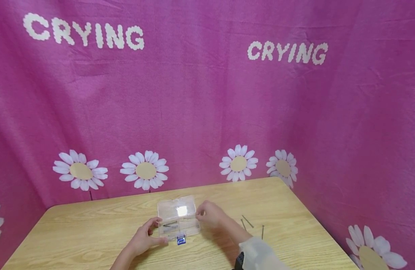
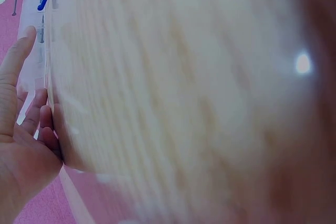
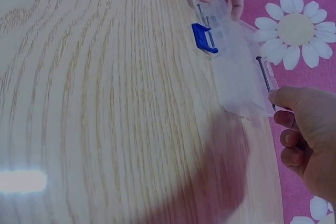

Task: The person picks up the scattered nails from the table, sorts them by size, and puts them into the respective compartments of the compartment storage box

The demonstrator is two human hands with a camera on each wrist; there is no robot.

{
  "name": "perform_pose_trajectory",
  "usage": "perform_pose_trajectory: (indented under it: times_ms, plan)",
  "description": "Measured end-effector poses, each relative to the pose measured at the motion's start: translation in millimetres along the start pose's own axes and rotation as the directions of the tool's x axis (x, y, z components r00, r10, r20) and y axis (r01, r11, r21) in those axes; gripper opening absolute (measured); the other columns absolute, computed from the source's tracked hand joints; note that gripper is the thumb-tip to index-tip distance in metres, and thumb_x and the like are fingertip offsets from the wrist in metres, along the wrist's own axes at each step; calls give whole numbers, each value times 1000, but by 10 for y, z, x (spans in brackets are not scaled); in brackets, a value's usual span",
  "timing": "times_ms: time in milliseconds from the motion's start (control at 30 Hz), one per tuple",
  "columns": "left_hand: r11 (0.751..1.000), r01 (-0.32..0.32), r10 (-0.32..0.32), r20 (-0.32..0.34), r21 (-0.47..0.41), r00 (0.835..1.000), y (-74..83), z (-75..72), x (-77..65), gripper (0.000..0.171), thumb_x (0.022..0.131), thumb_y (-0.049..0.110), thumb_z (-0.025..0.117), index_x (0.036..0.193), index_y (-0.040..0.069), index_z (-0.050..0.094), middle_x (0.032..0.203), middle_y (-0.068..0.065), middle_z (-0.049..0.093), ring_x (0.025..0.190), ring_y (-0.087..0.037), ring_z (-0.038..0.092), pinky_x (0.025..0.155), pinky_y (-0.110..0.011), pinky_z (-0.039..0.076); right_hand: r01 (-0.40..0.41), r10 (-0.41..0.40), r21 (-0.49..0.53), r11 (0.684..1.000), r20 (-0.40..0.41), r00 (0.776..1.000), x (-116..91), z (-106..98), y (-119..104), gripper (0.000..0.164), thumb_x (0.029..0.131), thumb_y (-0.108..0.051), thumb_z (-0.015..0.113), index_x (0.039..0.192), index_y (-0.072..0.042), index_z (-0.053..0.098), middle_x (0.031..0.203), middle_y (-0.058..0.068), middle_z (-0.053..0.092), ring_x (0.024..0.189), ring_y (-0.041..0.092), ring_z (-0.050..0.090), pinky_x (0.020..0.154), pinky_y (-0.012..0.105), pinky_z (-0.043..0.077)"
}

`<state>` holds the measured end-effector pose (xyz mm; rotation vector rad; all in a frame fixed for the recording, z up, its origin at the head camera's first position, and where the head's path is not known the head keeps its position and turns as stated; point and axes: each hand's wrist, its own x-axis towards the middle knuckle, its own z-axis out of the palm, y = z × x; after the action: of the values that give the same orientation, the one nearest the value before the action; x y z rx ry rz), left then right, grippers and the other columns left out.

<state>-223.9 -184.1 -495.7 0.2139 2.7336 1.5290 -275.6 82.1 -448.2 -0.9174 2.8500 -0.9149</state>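
Observation:
A clear plastic compartment box (image 1: 189,224) lies on the table with its lid (image 1: 168,210) raised at the back and a blue latch (image 1: 181,239) at its front. My left hand (image 1: 145,238) holds the box's left end, thumb along the front and fingers at the side. Dark nails (image 1: 170,224) lie in a left compartment. Over the right part of the box, my right hand (image 1: 211,214) pinches a long dark nail (image 3: 264,74) between thumb and fingers; its headed end points away from the fingertips in the right wrist view.
Several loose nails (image 1: 248,221) lie on the wooden table (image 1: 102,232), right of the box and beside the right forearm. A pink curtain (image 1: 194,112) with daisies and white lettering hangs behind and at both sides of the table.

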Motion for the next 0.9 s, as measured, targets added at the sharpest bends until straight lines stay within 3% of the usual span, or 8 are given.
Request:
perform_pose_trajectory:
  times_ms: [100,333,633,900]
  plan:
    - [1000,-8,8,-6,-3,1000,-16,2,6,64,64,21,86,119,9,54,107,-8,56,87,-18,42,74,-29,33,1,-1,-1,1000,4,1000,12,23,-22,11,81,-7,61,84,-6,71,78,-3,59,76,7,50,70,21,43]
    - [999,53,-52,10,-8,999,17,-3,11,67,64,15,85,122,10,53,111,-8,56,91,-19,42,76,-30,34,18,-18,-22,1000,6,1000,55,112,9,10,82,-8,61,81,-7,70,76,-4,59,74,5,49,68,18,41]
    - [998,53,-53,9,-17,999,26,-3,2,67,64,16,86,122,9,53,111,-9,57,90,-19,42,76,-29,34,31,-31,-39,999,-12,999,50,158,-15,8,83,-10,63,81,-7,70,78,-2,63,75,6,51,68,19,42]
    - [998,55,-55,11,-8,998,59,-7,-17,68,64,16,85,123,9,53,111,-8,56,89,-18,40,74,-28,32,-6,5,-52,999,-26,1000,45,190,-32,9,85,-12,63,84,-9,71,78,-4,56,74,3,46,67,18,39]
